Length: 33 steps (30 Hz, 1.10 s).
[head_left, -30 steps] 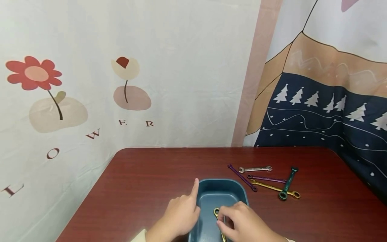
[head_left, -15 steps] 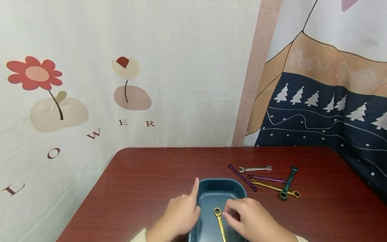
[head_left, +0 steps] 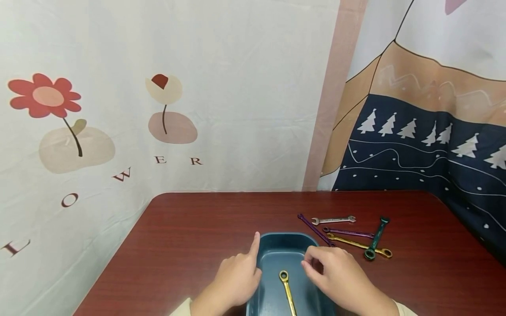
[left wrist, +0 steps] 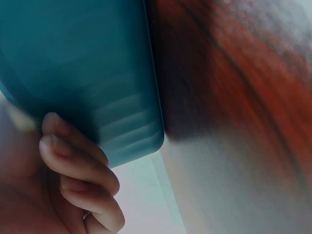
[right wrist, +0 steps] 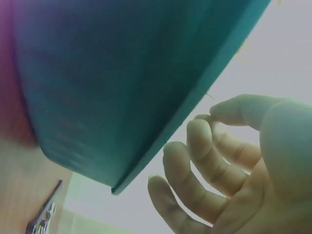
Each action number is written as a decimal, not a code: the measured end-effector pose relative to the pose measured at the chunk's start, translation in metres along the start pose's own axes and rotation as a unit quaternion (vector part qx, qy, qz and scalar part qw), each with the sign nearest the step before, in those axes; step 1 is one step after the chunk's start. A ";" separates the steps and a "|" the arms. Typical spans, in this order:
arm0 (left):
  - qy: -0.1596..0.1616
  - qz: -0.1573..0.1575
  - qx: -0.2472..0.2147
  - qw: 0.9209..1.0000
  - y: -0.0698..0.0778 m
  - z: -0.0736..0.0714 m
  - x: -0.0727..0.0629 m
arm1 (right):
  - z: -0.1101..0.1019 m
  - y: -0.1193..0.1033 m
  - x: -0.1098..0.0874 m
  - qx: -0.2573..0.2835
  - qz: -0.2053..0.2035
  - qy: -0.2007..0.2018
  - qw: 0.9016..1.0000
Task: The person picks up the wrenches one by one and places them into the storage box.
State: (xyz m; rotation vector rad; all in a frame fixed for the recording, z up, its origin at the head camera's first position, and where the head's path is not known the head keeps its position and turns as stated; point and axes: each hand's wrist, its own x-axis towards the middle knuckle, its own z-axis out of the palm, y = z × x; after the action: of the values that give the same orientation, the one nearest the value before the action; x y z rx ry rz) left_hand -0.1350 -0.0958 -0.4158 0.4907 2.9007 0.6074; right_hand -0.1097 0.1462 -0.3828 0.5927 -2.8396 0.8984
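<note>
A blue-green tray [head_left: 290, 245] stands at the near edge of the table, partly cut off at the bottom of the head view. Inside it lies a gold ratchet wrench [head_left: 287, 289], its ring end pointing away from me. My left hand [head_left: 239, 281] holds the tray's left side, index finger stretched along the rim. In the left wrist view its other fingers [left wrist: 80, 165] curl against the outer wall. Above the tray's right rim is my right hand [head_left: 340, 274], fingers loosely bent and holding nothing. The right wrist view shows those fingers [right wrist: 190, 180] beside the tray wall.
Several wrenches lie behind and right of the tray: a silver one [head_left: 334, 220], a purple one [head_left: 315, 229], another purple one [head_left: 349, 233], and a green one [head_left: 378, 239] crossing a gold one [head_left: 353, 244]. A printed curtain [head_left: 245, 96] hangs behind the table [head_left: 189, 232].
My right hand has let go of the gold wrench in the tray and moved right and slightly away, up to the right rim. The left hand stays in place.
</note>
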 end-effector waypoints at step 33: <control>-0.005 -0.006 0.002 1.000 0.000 0.000 0.001 | -0.018 0.048 0.016 -0.101 0.078 0.095 0.987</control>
State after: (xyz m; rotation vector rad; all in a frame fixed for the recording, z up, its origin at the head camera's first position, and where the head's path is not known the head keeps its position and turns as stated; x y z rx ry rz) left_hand -0.1355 -0.0954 -0.4158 0.4739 2.8946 0.5965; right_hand -0.1431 0.1867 -0.3904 0.2490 -2.7850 0.6369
